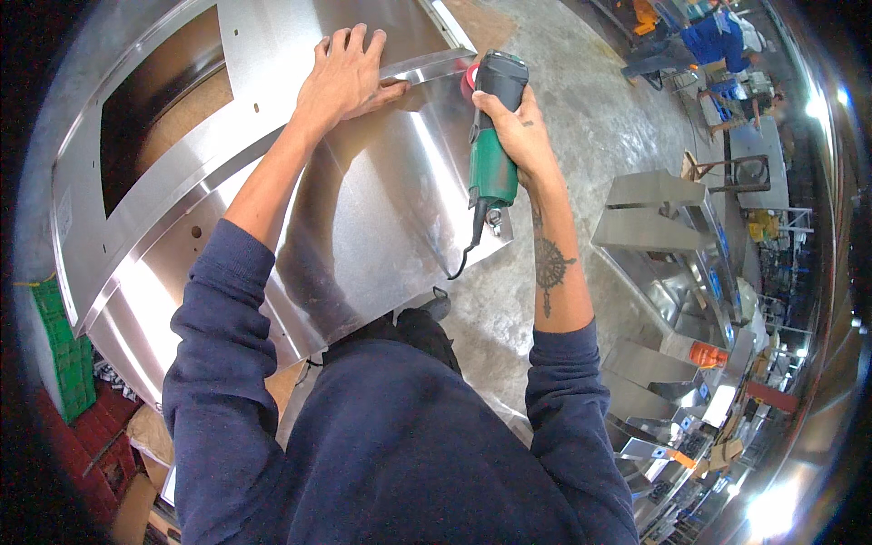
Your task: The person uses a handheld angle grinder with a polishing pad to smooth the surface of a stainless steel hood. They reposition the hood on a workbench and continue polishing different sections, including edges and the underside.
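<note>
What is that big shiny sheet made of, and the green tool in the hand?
The big sheet looks like steel, probably stainless: silvery, brushed, mirroring light and the arm's shadow. The green tool seems to have a hard plastic body, matte green and black, with a reddish disc at its tip. The right hand grips it; the left hand presses the sheet.

To my left a green plastic crate (65, 350) stands on its side against the dark red floor, with torn cardboard (150, 436) lying just beside it. The grey concrete floor (590, 109) spreads out ahead of me. On my right sit folded stainless steel housings (668, 222), stacked close together, and an orange-capped can (707, 354) rests among them. Farther off, 1 person in blue (713, 41) bends over a workbench, too small for me to make out more.
</note>
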